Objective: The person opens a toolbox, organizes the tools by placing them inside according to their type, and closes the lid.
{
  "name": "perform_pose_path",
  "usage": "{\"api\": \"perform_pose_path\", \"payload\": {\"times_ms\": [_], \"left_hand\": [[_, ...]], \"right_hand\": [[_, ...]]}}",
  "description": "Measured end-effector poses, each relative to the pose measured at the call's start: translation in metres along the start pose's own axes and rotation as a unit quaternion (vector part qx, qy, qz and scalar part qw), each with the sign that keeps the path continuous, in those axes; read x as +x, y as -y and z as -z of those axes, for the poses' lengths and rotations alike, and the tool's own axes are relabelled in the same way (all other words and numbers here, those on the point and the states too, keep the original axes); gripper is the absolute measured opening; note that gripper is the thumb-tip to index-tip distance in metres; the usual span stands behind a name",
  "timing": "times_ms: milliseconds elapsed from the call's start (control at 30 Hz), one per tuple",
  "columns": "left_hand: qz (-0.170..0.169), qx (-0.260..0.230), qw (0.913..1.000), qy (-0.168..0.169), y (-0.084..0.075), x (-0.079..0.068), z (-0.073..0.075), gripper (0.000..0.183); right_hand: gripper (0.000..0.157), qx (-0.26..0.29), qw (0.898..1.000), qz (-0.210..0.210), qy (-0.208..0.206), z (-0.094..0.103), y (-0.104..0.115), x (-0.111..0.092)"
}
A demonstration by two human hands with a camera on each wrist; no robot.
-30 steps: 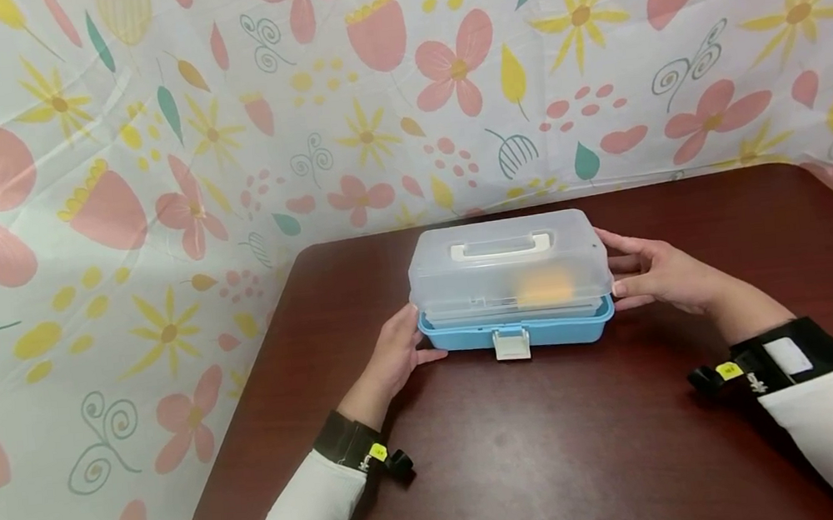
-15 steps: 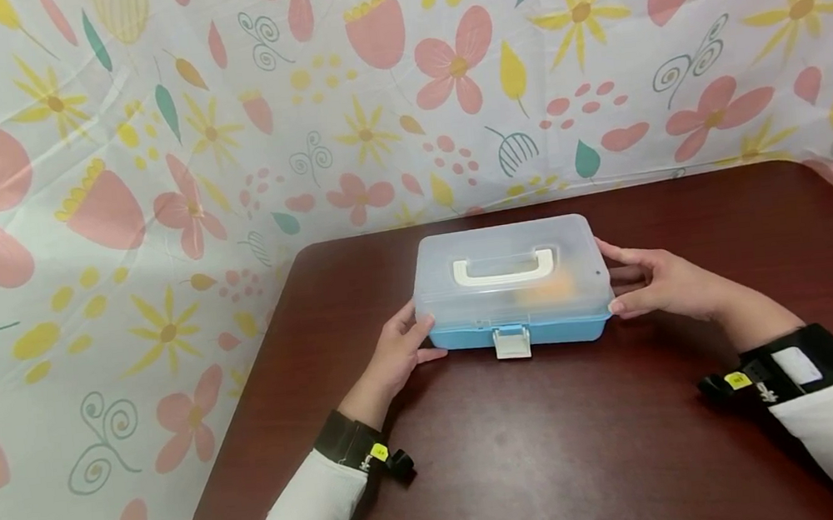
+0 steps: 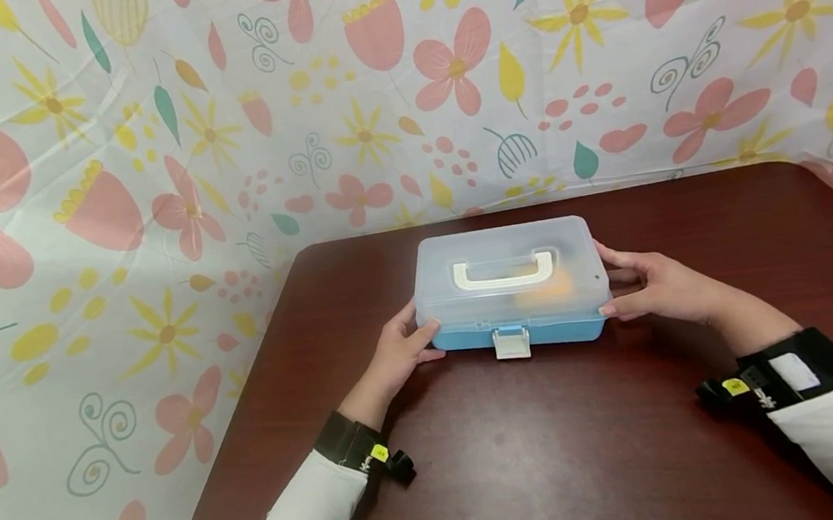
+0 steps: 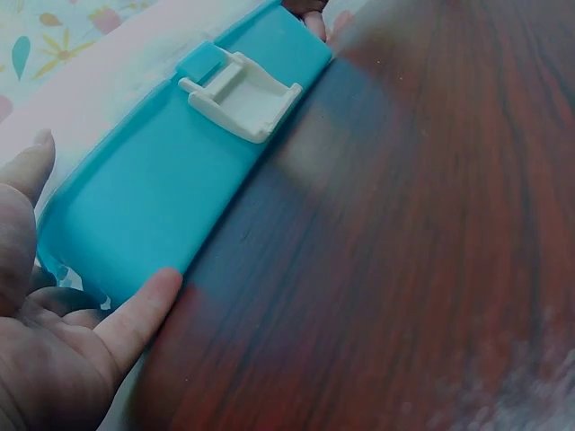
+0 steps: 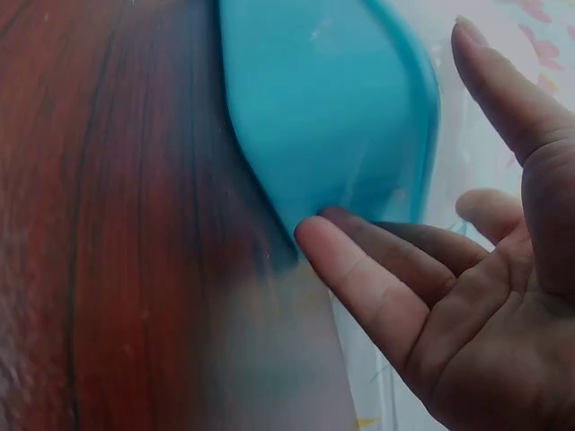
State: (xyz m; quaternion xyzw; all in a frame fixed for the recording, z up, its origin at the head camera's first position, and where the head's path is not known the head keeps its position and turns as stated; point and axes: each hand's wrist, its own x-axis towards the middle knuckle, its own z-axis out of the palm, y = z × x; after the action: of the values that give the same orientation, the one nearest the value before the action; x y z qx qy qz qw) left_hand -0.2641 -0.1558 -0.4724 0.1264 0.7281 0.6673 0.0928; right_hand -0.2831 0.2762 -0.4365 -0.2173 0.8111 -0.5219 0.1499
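A toolbox with a blue base (image 3: 566, 332) stands on the table, its frosted clear lid (image 3: 435, 300) lowered onto the rim. A white handle (image 3: 505, 280) lies on top of the lid. The white latch (image 3: 511, 343) hangs loose at the front. My left hand (image 3: 395, 350) holds the left end, thumb at the lid's front corner and little finger low on the blue base (image 4: 153, 197). At the other end, my right hand (image 3: 663, 286) holds the box with its thumb on the lid's front corner. A blurred orange shape (image 3: 556, 284) shows through the lid.
The dark reddish-brown table (image 3: 540, 449) extends around the box, most of it in front. A white cloth printed with flowers (image 3: 370, 172) hangs behind the table and along its left side. Black straps with small cameras (image 3: 400, 466) circle both wrists.
The lid's front edge has come down onto the blue base, hiding the gap and the trays seen there. Both thumbs have moved onto the front corners. The latch still hangs.
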Motion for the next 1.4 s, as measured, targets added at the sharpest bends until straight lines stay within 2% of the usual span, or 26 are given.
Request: {"api": "perform_pose_path", "payload": {"times_ms": [267, 433, 600, 833, 1067, 1400], "left_hand": [[-0.004, 0.024, 0.9997, 0.004, -0.001, 0.000, -0.002, 0.064], [-0.002, 0.039, 0.9992, 0.006, -0.001, 0.000, -0.002, 0.065], [-0.007, 0.047, 0.9988, 0.007, -0.003, 0.000, -0.002, 0.062], [-0.014, 0.073, 0.9972, -0.007, -0.003, 0.001, -0.002, 0.059], [-0.024, 0.089, 0.9954, -0.027, -0.002, 0.004, -0.001, 0.057], [-0.007, 0.095, 0.9933, -0.065, -0.003, 0.010, -0.003, 0.065]], "right_hand": [[0.104, -0.058, 0.998, 0.015, 0.000, -0.005, 0.011, -0.002], [0.107, -0.081, 0.997, -0.008, 0.004, -0.007, 0.020, -0.004], [0.108, -0.072, 0.997, -0.030, 0.016, -0.009, 0.024, -0.005], [0.104, -0.060, 0.998, -0.023, 0.025, -0.010, 0.025, -0.005], [0.097, -0.066, 0.998, -0.017, 0.016, -0.012, 0.025, -0.004], [0.097, -0.060, 0.998, -0.021, -0.010, -0.015, 0.021, 0.000]]}}
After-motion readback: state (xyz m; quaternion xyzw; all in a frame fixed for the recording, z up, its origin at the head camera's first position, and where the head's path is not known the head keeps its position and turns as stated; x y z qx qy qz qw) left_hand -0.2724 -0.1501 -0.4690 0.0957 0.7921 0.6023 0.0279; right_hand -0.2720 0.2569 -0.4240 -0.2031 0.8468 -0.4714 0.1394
